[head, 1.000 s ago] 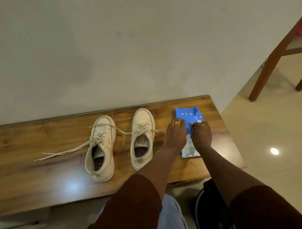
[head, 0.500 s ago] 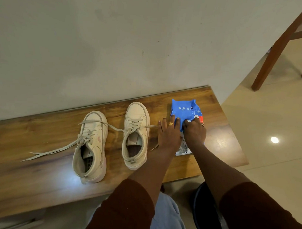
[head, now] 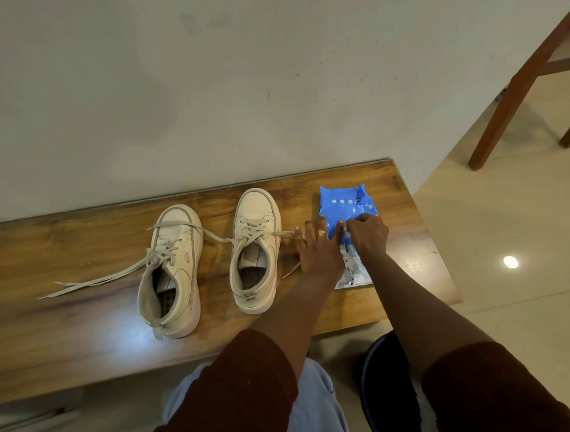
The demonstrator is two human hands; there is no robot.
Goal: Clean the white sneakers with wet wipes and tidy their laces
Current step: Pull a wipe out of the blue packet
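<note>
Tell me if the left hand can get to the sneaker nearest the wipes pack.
Probably yes. The left hand lies flat at the edge of the wet wipes pack, next to that sneaker; only bare bench and a loose lace lie between.

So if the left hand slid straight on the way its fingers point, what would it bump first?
Probably the wall. The left hand lies flat, fingertips at the left edge of the blue wipes packet; beyond them shows only bare bench, though it may brush the packet.
</note>
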